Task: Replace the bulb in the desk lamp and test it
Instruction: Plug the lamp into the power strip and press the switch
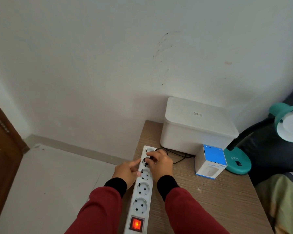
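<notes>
Lit red switch on strip at desk edge. Left hand steadying strip, grip clenched on its side; right hand grasping black plug at second socket. Lamp standing far right. Plugging-in step; firm seating next, probably.

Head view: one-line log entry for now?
left hand steadies power strip | right hand on black plug | strip switch lit
</notes>
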